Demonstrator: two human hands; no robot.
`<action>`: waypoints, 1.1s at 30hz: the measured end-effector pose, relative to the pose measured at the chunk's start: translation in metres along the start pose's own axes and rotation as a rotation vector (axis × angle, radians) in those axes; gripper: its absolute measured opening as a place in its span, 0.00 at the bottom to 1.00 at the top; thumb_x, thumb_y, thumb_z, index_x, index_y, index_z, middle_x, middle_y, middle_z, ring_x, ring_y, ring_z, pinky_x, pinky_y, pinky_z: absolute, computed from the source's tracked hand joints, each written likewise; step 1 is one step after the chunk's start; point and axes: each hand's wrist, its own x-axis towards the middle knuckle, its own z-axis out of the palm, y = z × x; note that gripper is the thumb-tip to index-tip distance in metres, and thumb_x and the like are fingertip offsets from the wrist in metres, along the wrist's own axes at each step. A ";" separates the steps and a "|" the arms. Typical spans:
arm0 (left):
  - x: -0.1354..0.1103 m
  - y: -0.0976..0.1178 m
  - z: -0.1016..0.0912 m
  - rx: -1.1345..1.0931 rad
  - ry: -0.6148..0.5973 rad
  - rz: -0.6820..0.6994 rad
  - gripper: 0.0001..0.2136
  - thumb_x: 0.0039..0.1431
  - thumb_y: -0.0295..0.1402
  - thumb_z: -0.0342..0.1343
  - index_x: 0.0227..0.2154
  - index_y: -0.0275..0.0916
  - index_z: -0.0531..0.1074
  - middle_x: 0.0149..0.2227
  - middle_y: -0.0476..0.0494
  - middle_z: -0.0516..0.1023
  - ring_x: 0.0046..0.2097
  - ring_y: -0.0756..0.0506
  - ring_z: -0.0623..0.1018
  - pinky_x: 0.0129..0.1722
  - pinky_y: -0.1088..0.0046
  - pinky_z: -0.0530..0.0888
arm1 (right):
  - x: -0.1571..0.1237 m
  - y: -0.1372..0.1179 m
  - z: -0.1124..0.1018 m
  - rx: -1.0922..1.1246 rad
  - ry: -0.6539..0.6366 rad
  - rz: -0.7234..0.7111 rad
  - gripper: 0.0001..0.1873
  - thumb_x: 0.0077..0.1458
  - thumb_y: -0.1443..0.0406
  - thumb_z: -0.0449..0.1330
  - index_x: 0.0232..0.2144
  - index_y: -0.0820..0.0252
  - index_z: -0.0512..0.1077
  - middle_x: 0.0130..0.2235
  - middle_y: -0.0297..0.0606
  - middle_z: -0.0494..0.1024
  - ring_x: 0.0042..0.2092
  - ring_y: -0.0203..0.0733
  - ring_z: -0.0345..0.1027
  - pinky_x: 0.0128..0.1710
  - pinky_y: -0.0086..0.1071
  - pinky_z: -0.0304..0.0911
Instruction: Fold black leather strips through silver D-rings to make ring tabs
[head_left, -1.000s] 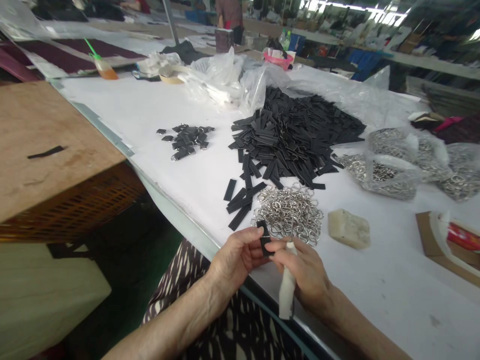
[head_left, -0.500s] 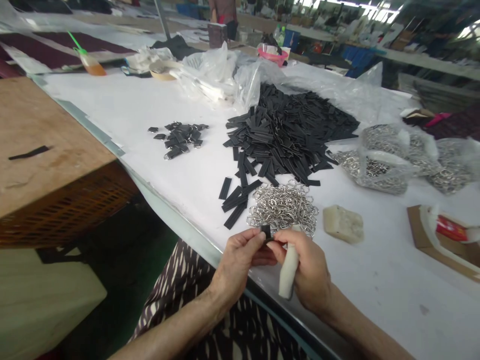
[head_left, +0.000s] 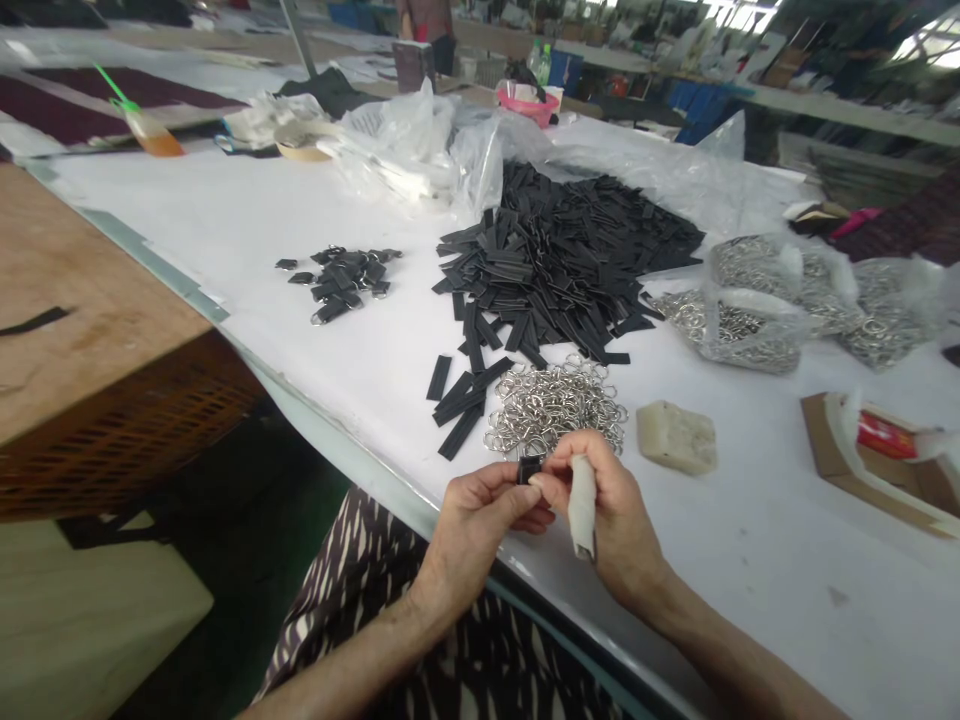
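Note:
My left hand and my right hand meet at the near edge of the white table. Together they pinch a small black strip between thumbs and fingers. My right hand also grips a white-wrapped tool handle that points down toward me. Just beyond the hands lies a heap of metal rings. A few loose black strips lie to its left, and a big pile of black strips spreads behind it.
A small cluster of folded strips with rings lies at left. A pale waxy block sits right of the rings. Plastic bags of rings, a cardboard piece, a glue bottle and a wooden board over an orange crate surround the work area.
The black strip stood taller between my fingers before; now it is folded short and pinched by both hands. The tool handle has swung closer into my right palm. The view shifted slightly.

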 end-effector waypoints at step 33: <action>-0.001 0.012 0.007 0.095 -0.022 -0.060 0.07 0.54 0.29 0.54 0.33 0.35 0.76 0.29 0.43 0.79 0.30 0.47 0.78 0.32 0.71 0.75 | 0.003 -0.003 -0.004 0.032 -0.014 -0.010 0.08 0.51 0.70 0.57 0.31 0.55 0.61 0.32 0.31 0.71 0.33 0.36 0.65 0.31 0.30 0.62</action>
